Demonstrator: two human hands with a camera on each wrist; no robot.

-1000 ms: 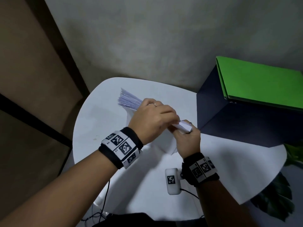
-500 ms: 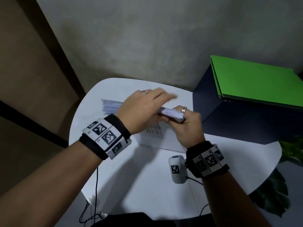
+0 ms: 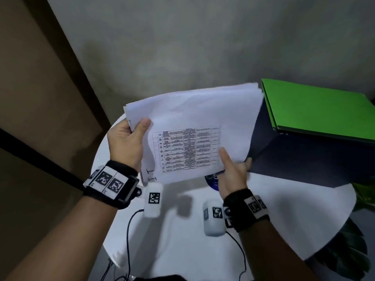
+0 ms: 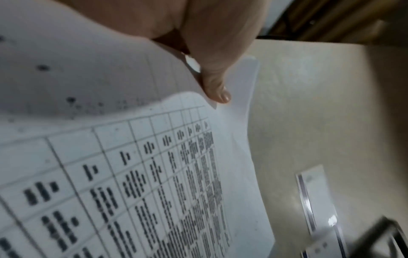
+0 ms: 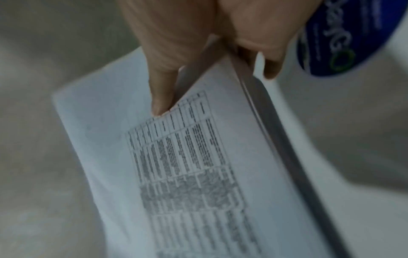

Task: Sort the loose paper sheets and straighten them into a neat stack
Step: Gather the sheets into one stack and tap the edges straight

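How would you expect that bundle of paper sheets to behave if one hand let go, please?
The paper sheets would probably droop: they already curve between the left hand and the right hand. Their uneven edges suggest loose sheets could slide apart. The bundle looks thin, so likely light.

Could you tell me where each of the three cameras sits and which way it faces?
Head: on the person's head, facing forward and down at the paper stack, white table and green folder; both forearms, left hand, right hand.
Left wrist: along the left hand, its thumb on the printed sheet.
Right wrist: along the right hand; thumb above the stack, fingers below.
All three share the printed table.
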